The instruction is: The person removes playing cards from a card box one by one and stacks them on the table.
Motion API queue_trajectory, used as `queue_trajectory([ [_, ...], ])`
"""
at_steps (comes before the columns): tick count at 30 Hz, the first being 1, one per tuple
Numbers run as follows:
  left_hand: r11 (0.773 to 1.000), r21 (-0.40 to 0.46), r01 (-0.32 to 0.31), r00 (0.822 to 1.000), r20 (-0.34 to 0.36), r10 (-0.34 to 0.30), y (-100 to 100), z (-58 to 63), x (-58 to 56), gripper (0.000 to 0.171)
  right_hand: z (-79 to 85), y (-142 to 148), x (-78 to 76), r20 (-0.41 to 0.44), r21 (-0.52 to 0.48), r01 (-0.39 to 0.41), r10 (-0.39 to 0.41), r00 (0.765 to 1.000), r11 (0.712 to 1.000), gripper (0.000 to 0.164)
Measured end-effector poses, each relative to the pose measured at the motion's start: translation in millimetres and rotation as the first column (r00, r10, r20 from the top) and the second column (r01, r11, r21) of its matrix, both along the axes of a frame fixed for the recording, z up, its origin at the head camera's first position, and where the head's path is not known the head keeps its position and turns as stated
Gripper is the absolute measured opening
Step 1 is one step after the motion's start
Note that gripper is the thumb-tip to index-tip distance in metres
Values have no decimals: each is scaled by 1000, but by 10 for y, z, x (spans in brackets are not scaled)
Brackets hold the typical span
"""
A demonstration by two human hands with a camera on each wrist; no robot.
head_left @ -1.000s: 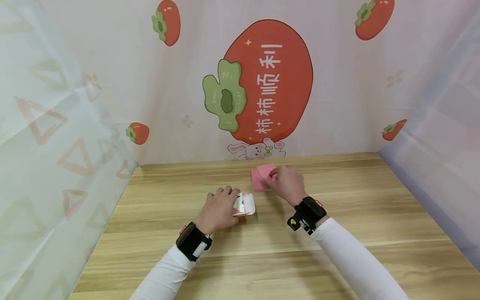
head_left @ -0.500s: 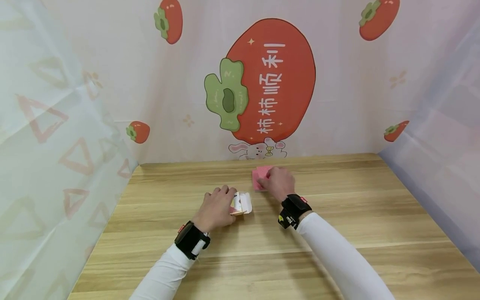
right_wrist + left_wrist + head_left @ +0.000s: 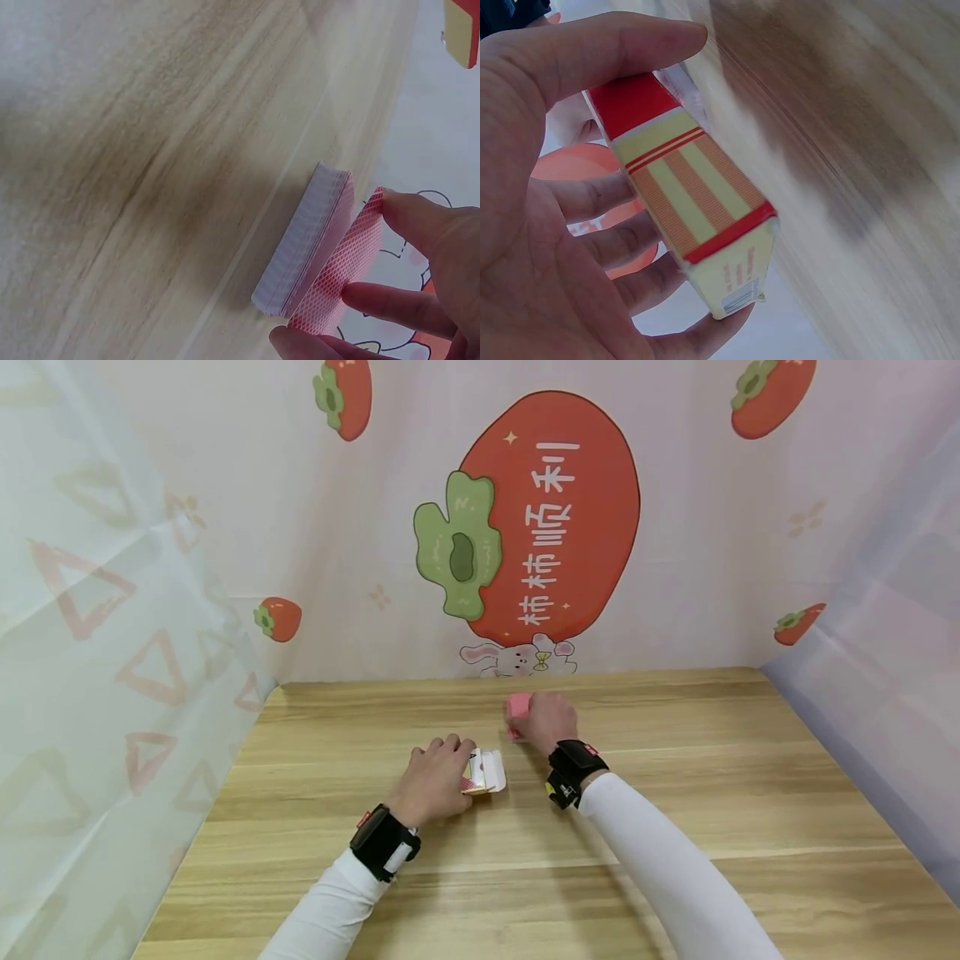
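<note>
My left hand (image 3: 433,783) grips a playing card box (image 3: 694,180), thumb on one edge and fingers along the far side. The box is cream and red with stripes, and its white end flap (image 3: 493,770) hangs open to the right. Beyond it, my right hand (image 3: 551,720) pinches a red-patterned playing card (image 3: 346,262) between thumb and fingertips. Whether this is one card or a few cannot be told. The held card leans, tilted, over a deck of cards (image 3: 304,244) lying on the table, whose white edges show. In the head view, the hand partly covers the deck.
The wooden table (image 3: 675,827) spreads around both hands. Behind it hangs a pale curtain (image 3: 360,527) printed with a large persimmon and a rabbit. More cloth (image 3: 112,718) closes off the left side.
My right hand has moved left, and the pinched card has come closer in line with the deck beneath. The left hand with the box has barely moved.
</note>
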State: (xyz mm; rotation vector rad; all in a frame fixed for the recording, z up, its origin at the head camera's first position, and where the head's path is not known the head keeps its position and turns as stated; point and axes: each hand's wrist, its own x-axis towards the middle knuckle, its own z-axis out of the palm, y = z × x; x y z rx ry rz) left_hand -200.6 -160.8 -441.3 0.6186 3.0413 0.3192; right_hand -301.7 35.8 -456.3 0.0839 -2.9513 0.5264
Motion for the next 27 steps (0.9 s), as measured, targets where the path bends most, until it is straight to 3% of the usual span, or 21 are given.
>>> queue_trajectory([
  [18,1000,5,-5,1000,3,5,-19,-29,-9,70,-20,-118,-75,-4,143,14,-13,1000,990,38],
  [27,1000,7,-14,1000,11,14,-14,-2,0,70,-21,-142,-100,6,168,12,-13,1000,986,39],
])
